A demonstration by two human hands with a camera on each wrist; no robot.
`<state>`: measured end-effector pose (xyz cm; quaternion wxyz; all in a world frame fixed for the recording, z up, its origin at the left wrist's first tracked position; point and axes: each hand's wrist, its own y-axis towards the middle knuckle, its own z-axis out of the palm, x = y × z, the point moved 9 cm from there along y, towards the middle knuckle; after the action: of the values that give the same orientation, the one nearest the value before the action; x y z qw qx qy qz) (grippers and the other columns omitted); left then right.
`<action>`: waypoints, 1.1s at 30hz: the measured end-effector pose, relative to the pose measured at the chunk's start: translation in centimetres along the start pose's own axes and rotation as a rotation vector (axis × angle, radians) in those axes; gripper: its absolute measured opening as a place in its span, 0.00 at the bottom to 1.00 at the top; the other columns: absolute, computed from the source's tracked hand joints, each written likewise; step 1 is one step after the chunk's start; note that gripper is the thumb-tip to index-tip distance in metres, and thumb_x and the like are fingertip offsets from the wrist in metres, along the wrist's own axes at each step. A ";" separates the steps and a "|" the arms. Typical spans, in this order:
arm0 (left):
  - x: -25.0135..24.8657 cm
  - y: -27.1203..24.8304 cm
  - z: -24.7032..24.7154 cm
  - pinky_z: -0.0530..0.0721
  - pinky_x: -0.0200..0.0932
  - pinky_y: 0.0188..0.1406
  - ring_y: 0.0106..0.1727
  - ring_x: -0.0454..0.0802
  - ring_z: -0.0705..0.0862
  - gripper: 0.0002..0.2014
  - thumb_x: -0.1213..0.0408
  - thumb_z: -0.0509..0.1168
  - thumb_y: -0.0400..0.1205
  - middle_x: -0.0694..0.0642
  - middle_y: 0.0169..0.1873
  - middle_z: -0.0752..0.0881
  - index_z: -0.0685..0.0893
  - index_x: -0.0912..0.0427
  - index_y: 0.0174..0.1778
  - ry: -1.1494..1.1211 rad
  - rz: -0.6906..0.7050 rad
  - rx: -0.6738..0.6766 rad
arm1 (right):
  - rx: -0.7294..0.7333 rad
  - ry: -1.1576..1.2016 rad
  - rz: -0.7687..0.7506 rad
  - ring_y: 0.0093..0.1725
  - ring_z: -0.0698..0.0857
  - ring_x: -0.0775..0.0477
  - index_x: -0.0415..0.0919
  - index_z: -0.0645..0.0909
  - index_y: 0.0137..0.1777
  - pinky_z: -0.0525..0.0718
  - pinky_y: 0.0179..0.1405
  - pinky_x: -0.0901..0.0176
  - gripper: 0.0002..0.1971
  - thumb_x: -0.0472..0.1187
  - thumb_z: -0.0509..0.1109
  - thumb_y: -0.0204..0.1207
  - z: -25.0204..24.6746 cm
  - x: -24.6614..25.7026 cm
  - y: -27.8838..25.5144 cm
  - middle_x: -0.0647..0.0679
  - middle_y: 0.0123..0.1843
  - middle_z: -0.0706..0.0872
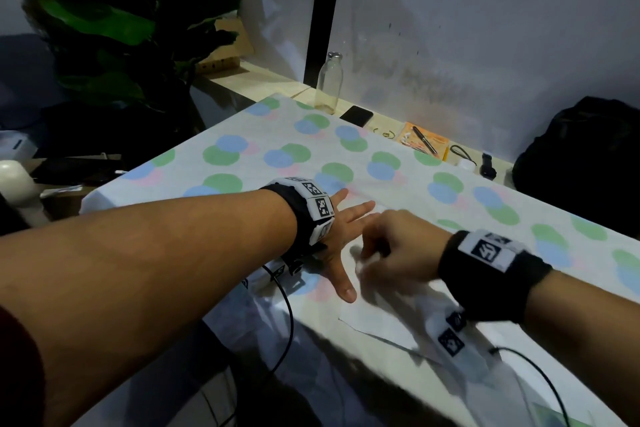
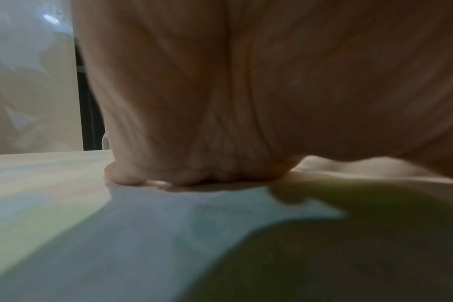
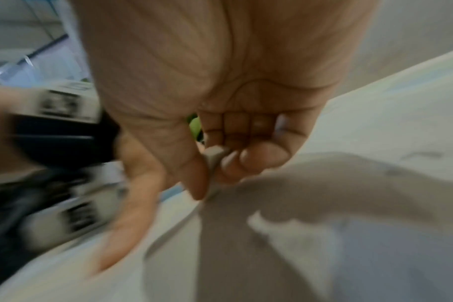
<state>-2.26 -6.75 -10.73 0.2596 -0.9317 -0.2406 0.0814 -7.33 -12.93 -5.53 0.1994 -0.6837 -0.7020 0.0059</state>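
Observation:
A white sheet of paper (image 1: 381,321) lies near the front edge of the table, on a covering (image 1: 242,149) printed with green, blue and pink dots. My left hand (image 1: 341,236) lies flat on the surface, fingers spread and straight, its thumb beside the sheet. In the left wrist view the left hand (image 2: 220,102) presses palm down. My right hand (image 1: 367,260) pinches a raised edge of the sheet. The right wrist view shows the right hand (image 3: 215,169) with thumb and forefinger closed on the paper (image 3: 311,183), which curves up off the table.
Along the far edge stand a glass bottle (image 1: 329,83), a black phone (image 1: 356,114), a pen on an orange packet (image 1: 424,139) and a watch (image 1: 487,166). A black bag (image 1: 581,163) sits at the right. A large plant (image 1: 121,28) stands at the left. Cables hang from both wristbands.

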 end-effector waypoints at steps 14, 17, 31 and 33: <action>0.0 -0.1 0.0 0.43 0.79 0.81 0.85 0.65 0.25 0.71 0.22 0.72 0.64 0.40 0.85 0.25 0.25 0.39 0.85 0.009 0.003 -0.005 | -0.280 0.062 0.181 0.38 0.86 0.50 0.47 0.86 0.36 0.81 0.36 0.62 0.06 0.47 0.79 0.68 -3.5 -5.3 2.4 0.55 0.34 0.86; 0.1 0.0 0.1 0.43 0.79 0.81 0.85 0.64 0.24 0.71 0.22 0.72 0.63 0.40 0.85 0.25 0.26 0.38 0.85 0.001 0.005 0.001 | -0.115 0.019 0.015 0.31 0.83 0.61 0.53 0.80 0.31 0.76 0.32 0.69 0.10 0.45 0.77 0.70 -0.2 -1.2 0.3 0.59 0.30 0.84; 0.1 0.2 0.1 0.43 0.78 0.81 0.85 0.64 0.24 0.71 0.20 0.70 0.63 0.39 0.84 0.24 0.24 0.38 0.84 0.023 0.001 0.008 | -0.006 -0.005 -0.004 0.30 0.81 0.62 0.53 0.81 0.32 0.74 0.32 0.69 0.09 0.50 0.77 0.68 0.5 -0.7 -1.2 0.60 0.29 0.82; 0.1 0.3 0.1 0.42 0.77 0.81 0.85 0.64 0.24 0.71 0.21 0.71 0.63 0.39 0.85 0.25 0.24 0.38 0.84 0.013 0.007 -0.001 | -0.131 -0.002 0.106 0.35 0.83 0.57 0.52 0.84 0.35 0.78 0.34 0.65 0.07 0.49 0.80 0.68 -1.9 -3.6 0.6 0.58 0.32 0.84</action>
<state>-2.04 -6.86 -10.93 0.2605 -0.9332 -0.2356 0.0760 -6.30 -16.91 -4.89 0.1529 -0.7315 -0.6639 -0.0285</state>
